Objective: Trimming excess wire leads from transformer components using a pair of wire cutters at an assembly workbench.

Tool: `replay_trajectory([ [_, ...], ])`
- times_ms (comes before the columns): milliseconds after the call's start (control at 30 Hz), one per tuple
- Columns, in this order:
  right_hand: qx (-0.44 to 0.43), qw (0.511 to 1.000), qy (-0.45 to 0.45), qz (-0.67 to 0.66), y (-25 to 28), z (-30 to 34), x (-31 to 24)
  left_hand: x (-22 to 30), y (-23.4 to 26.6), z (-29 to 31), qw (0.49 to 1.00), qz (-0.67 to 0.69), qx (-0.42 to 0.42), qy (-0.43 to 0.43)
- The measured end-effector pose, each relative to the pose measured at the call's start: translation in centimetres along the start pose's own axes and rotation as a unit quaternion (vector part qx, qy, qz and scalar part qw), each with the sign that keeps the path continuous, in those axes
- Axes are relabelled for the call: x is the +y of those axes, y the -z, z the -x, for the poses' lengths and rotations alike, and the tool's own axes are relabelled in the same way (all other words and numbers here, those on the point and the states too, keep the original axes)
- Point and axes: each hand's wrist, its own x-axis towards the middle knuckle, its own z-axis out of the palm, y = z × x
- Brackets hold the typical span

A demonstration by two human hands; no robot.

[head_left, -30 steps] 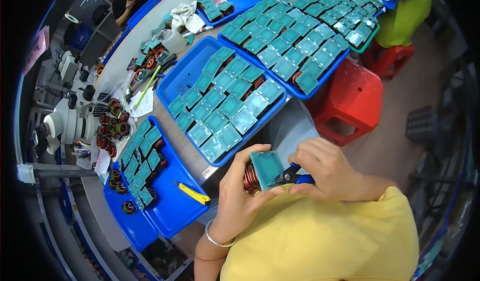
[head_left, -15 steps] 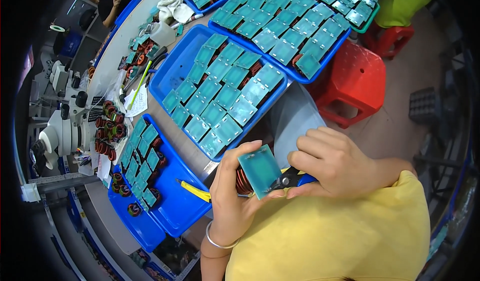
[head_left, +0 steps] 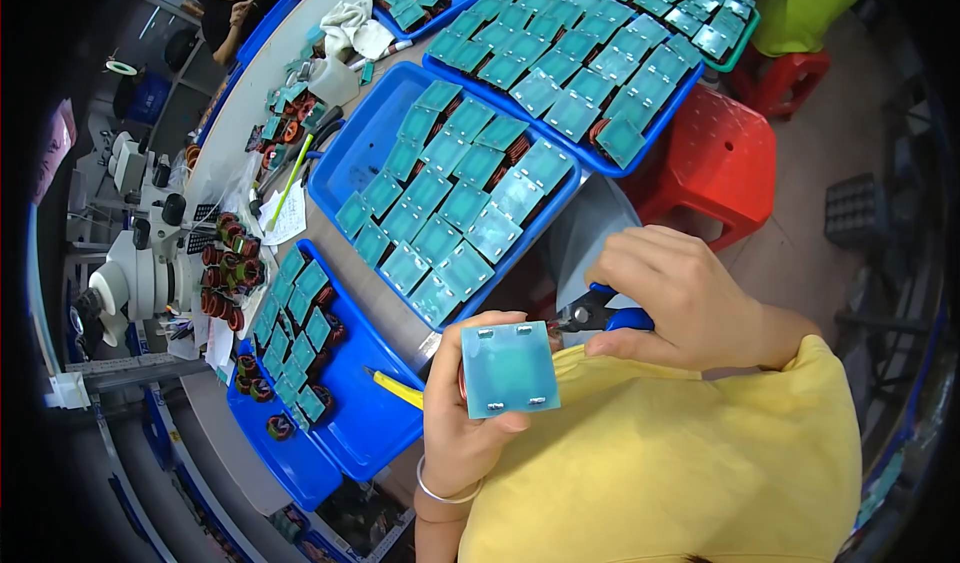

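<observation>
My left hand [head_left: 458, 441] is closed around a coil with a square teal circuit board [head_left: 510, 368] on it. The board's flat face is turned up, showing silvery solder spots in pairs along two opposite edges. Only a sliver of reddish winding shows at its left side. My right hand [head_left: 680, 288] grips blue-handled cutting pliers [head_left: 598, 313], fingers wrapped round the handles. Their dark metal jaws point left, just right of the board and near its upper right corner. The tip of the jaws is partly hidden, so I cannot tell whether they touch the coil.
Blue trays of board-topped coils [head_left: 465, 208] stand ahead, with a larger one [head_left: 560, 53] beyond. A yellow-handled tool [head_left: 398, 388] lies by the near-left blue tray [head_left: 375, 433]. Bare coils [head_left: 230, 263] and a microscope [head_left: 135, 273] are left. Red stools [head_left: 715, 163] stand right; another person [head_left: 235, 13] works far left.
The held board has turned from tilted to nearly square-on, with its solder spots facing up. The pliers have moved from the board's lower right corner to beside its upper right.
</observation>
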Motion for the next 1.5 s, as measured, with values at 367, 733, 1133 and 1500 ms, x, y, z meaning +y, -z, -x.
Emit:
replay_trajectory([
  [367,-0.001,0.999,0.043,0.016,0.0,-2.0,-1.0,0.3,0.5,-0.1,0.943,-0.291,-0.010,-0.160],
  [733,-0.193,0.939,0.210,-0.191,-2.6,-7.7,-0.7,-0.2,4.6,-0.2,0.992,0.086,-0.033,0.081],
  [1133,-0.132,0.983,0.082,0.098,-7.2,-28.5,16.7,-0.9,22.0,9.3,0.676,-0.489,0.536,-0.127],
  [1500,-0.306,0.946,0.015,0.105,-7.6,-31.3,24.1,-6.6,22.3,9.0,0.579,-0.601,0.551,-0.019],
])
